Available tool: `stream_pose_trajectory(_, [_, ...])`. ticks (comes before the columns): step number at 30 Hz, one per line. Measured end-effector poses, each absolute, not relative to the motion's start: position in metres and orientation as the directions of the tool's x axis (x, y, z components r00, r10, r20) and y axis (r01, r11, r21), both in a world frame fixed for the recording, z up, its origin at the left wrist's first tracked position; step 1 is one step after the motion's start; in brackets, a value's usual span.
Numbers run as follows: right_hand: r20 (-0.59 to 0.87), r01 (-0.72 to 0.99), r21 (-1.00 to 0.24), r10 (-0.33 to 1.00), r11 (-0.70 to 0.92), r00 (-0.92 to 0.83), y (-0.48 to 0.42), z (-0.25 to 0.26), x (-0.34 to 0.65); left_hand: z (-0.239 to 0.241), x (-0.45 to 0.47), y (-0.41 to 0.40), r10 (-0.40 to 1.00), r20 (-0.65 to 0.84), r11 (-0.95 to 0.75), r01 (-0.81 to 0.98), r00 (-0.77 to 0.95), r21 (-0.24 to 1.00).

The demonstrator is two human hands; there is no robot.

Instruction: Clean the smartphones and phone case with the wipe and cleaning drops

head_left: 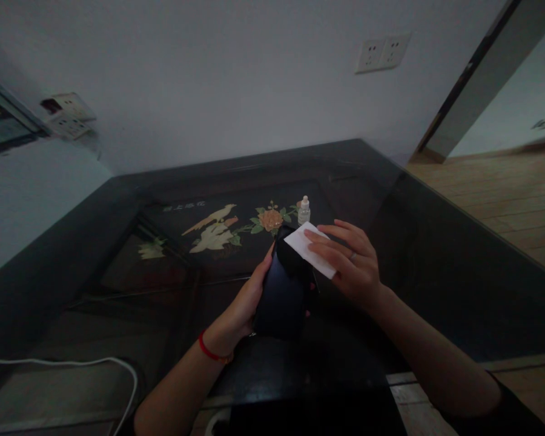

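Observation:
A dark, flat phone (281, 297) is tilted up over the black table, its face toward me. My left hand (249, 297) grips it from the left and behind, with fingertips showing at its right edge. In my right hand (352, 260) is a folded white wipe (311, 249), pressed under the fingers against the upper right of the phone. That part of the phone is hidden by the wipe. Just beyond the wipe, a small clear bottle (304, 211) with a white cap stands upright on the table.
The glossy black table (418, 260) bears a flower-and-bird picture (218, 233) and meets the wall at the back. Wall sockets (384, 53) are above it, with more sockets (70, 115) at the left. A white cable (86, 362) curves at lower left. Wooden floor (508, 200) lies right.

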State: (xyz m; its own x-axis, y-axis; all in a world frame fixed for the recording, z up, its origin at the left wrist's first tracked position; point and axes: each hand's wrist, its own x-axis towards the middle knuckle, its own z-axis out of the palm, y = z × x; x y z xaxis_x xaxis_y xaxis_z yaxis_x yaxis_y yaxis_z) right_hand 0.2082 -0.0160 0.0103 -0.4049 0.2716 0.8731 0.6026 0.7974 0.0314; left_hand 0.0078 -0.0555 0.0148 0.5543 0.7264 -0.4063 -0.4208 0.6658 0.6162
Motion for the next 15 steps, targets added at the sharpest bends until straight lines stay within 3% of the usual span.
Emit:
stream_pose_trajectory(4, [0.843,0.576,0.084,0.25,0.813,-0.476,-0.0163,0.0117,0.2059,0.0158,0.009,-0.0586,0.645,-0.435,0.738,-0.365,0.628,0.567])
stream_pose_trajectory(8, [0.807,0.593,0.081,0.296,0.801,-0.511,-0.0115,0.01,0.2038,0.0174,0.0084,-0.0588,0.683,-0.41,0.703,-0.39,0.605,0.596])
stream_pose_trajectory(15, [0.803,0.672,0.019,0.39,0.74,-0.451,-0.0114,0.0085,0.2027,0.0169,0.0129,-0.0576,0.913,-0.215,0.366,-0.464,0.346,0.807])
